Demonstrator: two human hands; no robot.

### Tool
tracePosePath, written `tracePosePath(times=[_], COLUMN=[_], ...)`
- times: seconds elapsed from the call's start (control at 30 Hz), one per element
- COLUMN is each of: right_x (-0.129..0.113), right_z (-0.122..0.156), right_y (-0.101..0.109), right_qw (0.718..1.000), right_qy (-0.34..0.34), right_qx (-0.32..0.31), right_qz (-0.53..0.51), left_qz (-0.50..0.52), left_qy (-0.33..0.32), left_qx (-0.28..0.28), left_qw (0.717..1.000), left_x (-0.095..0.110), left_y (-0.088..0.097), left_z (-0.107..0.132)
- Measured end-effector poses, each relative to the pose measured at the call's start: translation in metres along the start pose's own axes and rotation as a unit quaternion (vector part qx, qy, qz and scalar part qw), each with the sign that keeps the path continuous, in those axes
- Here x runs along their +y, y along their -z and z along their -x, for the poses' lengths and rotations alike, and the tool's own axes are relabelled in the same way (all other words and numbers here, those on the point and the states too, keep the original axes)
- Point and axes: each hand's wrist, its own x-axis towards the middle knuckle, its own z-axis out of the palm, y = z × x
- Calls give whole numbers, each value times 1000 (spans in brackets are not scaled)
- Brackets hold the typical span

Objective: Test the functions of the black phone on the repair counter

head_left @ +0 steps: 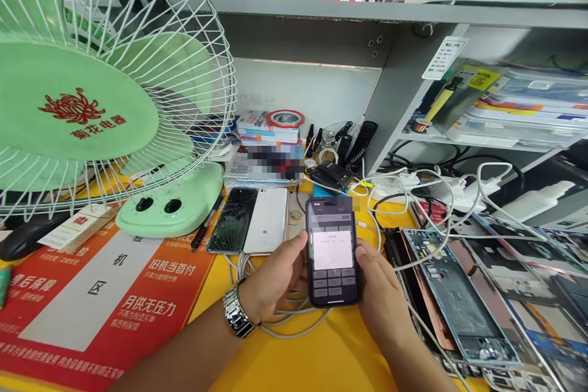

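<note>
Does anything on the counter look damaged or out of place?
Yes: the black smartphone lying beside the white smartphone, just beyond the handheld phone, has a shattered screen. Cracks run across its glass, unlike the intact-looking surfaces near it.

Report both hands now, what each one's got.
Left hand: closed, holding a smartphone by its left edge.
Right hand: closed, holding the same phone by its right edge.
</note>
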Motion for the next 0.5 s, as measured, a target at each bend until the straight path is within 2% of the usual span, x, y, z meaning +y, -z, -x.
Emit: tracePosePath(times=[0.13,0.23,0.37,0.5], right_x=[-2,3,9,11], right_z=[-1,-2,-2,-1], right_y=[-3,-4,-3,-2], right_qw=[998,998,1000,999], right_qy=[-25,-31,-20,-10], right_qx=[62,48,3,-15], right_qz=[19,18,19,30], left_qz=[-105,-122,-149,-161], left_qy=[-90,-124,-143,-159], left_qx=[57,77,85,92], left_qw=[989,982,975,970], left_x=[11,17,17,17], left_y=[4,7,11,14], left_z=[0,-1,-2,-3])
